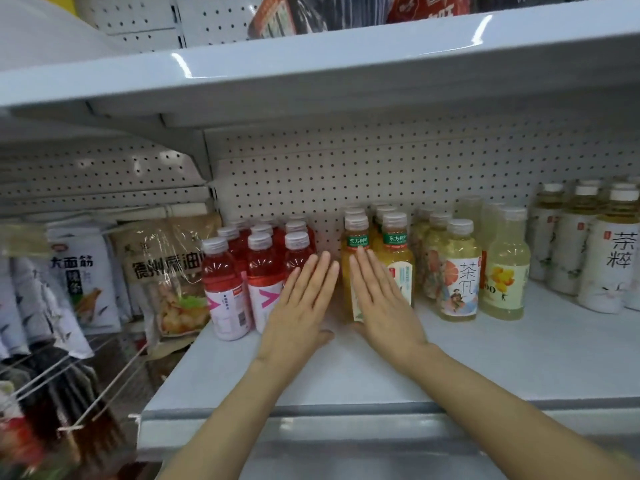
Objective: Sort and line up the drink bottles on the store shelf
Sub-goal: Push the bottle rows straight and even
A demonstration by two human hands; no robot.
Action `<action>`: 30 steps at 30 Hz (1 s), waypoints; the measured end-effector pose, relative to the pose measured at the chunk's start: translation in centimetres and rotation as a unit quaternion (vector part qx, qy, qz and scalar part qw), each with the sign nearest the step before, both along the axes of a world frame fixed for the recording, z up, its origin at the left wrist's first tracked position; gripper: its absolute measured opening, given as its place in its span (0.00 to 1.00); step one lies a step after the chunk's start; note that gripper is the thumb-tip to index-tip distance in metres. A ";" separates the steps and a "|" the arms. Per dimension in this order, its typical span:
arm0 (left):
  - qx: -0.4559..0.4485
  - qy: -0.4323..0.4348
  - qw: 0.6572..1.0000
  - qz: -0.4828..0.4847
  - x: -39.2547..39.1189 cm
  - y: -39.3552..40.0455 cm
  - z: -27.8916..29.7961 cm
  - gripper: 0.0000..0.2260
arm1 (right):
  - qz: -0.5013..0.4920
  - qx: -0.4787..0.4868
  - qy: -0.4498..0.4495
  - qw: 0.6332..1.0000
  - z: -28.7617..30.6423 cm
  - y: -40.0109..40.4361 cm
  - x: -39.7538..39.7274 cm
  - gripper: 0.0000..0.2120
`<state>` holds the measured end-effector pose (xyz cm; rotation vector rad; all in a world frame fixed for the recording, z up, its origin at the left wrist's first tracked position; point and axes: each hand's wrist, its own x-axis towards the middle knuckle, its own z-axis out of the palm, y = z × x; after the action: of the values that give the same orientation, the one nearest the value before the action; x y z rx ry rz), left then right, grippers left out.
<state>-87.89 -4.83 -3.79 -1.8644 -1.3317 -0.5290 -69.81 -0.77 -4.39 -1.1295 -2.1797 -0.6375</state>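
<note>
Both hands flat, fingers straight and together, gripping nothing. Left hand at frame centre, pressed against front red bottles. Right hand just beside it, laid on front orange bottles. Narrow gap between hands. Pale yellow bottles right of centre; white-label tea bottles far right. All upright on white shelf. Snack bags hang at left.

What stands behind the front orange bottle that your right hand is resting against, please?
Behind the front orange bottle, touched by the right hand, more white caps run back toward the pegboard. Their bodies are hidden, so the count is unclear.
</note>
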 end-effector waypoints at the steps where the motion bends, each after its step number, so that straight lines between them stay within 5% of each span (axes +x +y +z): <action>1: 0.008 -0.007 1.000 0.002 -1.0 -0.4 -0.1 0.58 | 0.015 -0.007 0.003 1.000 -0.1 -0.3 -1.3 0.54; 4: 0.008 -0.075 0.995 0.058 -4.5 -1.3 -0.5 0.57 | 0.045 -0.017 0.022 0.999 -0.2 -0.7 -4.4 0.52; 8: -0.059 -0.199 0.967 0.146 -8.9 -1.4 -0.9 0.70 | 0.040 -0.058 0.047 0.996 -0.3 0.1 -7.0 0.59; 12: -0.118 -0.343 0.929 0.072 -10.6 -0.5 -0.9 0.75 | 0.066 -0.084 0.057 0.993 -0.8 1.2 -8.4 0.60; 30: -0.121 -0.351 0.929 -0.003 -12.1 0.7 -1.2 0.74 | 0.024 -0.135 0.067 0.988 -0.2 0.5 -11.1 0.59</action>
<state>-100.02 -4.10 -4.94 -1.9526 -1.9194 -1.1550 -80.93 -0.24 -4.59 -1.2134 -2.2145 -0.2410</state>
